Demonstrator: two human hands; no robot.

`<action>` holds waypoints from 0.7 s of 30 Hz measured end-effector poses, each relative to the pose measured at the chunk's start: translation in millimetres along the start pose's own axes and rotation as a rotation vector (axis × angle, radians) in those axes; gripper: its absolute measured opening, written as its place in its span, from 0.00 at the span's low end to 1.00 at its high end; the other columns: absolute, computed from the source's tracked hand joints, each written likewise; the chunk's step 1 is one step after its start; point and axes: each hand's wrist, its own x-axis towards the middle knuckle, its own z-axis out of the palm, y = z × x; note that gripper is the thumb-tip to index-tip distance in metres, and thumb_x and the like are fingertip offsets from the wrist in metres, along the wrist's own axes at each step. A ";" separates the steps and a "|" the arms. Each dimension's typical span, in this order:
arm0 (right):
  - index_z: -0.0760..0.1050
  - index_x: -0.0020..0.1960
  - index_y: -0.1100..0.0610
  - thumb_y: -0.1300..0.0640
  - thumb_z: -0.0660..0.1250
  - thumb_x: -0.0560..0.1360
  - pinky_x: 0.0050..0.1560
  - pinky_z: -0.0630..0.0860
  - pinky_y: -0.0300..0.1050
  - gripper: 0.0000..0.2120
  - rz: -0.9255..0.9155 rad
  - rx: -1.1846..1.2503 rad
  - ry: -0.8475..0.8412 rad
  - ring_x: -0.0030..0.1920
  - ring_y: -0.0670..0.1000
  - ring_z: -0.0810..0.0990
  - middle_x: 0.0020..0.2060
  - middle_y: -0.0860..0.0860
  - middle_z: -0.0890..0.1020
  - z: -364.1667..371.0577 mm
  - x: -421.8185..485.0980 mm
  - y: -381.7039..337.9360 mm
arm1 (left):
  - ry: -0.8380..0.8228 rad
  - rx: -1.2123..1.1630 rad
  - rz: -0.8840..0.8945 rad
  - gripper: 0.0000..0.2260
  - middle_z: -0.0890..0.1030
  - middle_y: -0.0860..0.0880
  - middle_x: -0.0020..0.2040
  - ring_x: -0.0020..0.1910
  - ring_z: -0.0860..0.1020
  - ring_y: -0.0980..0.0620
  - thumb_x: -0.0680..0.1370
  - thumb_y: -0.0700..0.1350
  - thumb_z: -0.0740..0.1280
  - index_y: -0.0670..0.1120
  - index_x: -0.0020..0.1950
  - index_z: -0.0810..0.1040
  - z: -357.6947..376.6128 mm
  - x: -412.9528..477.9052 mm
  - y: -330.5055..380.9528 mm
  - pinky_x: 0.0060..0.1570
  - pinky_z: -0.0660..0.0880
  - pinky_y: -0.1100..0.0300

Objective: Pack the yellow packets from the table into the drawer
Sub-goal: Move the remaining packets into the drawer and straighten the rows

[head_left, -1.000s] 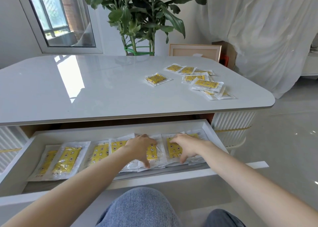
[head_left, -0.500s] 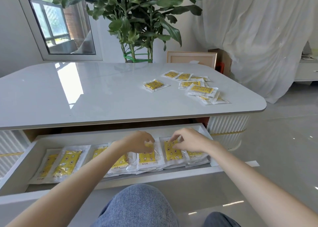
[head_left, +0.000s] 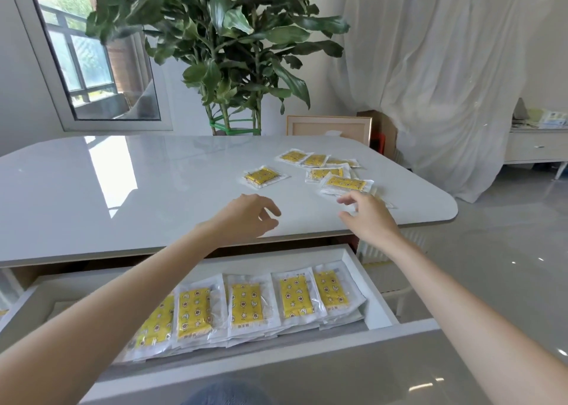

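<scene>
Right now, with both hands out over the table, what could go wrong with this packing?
1. The pile of packets beside the right hand overlaps loosely near the edge of the glossy table; a hasty grab could slide some onto the floor.
2. The row of packets in the drawer is already stacked and overlapping; more on top might stand too high and catch when it closes.

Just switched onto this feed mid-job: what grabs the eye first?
The left hand and right hand hover empty over the near edge of the white table, the right one close to the loose yellow packets on its right side. Below, the open drawer holds a row of packed packets. A big leafy plant stands behind the table.
</scene>
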 end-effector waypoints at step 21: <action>0.59 0.73 0.38 0.28 0.50 0.71 0.74 0.47 0.63 0.33 0.089 -0.419 -0.018 0.75 0.55 0.58 0.74 0.47 0.63 64.0 129.1 47.8 | 0.131 0.170 -0.287 0.24 0.52 0.53 0.78 0.77 0.46 0.42 0.79 0.63 0.50 0.63 0.75 0.55 52.7 180.7 -78.5 0.72 0.46 0.40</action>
